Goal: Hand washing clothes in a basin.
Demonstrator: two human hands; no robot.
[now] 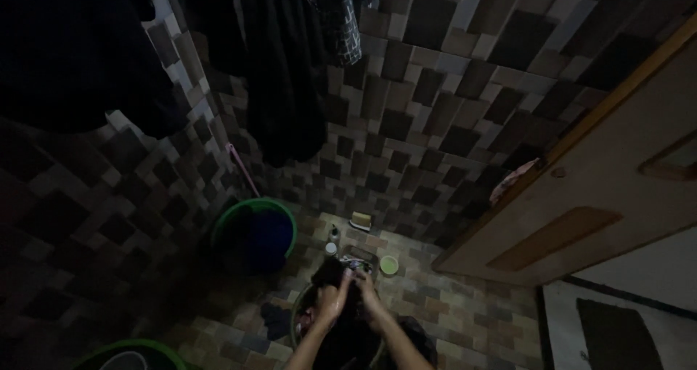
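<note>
Dark cloth (341,274) was gripped by fingers of left hand (332,302) and right hand (368,297) above basin (299,319); rubbing between fists, low, judged best.

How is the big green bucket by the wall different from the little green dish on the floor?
The green bucket is much bigger and deeper than the green dish, which is small, round and shallow. The bucket is dark inside with only a green rim showing; the dish is pale green all over. The bucket stands in the corner, farther from the hands; the dish lies closer to the right hand. Both are round, green and on the tiled floor.
</note>
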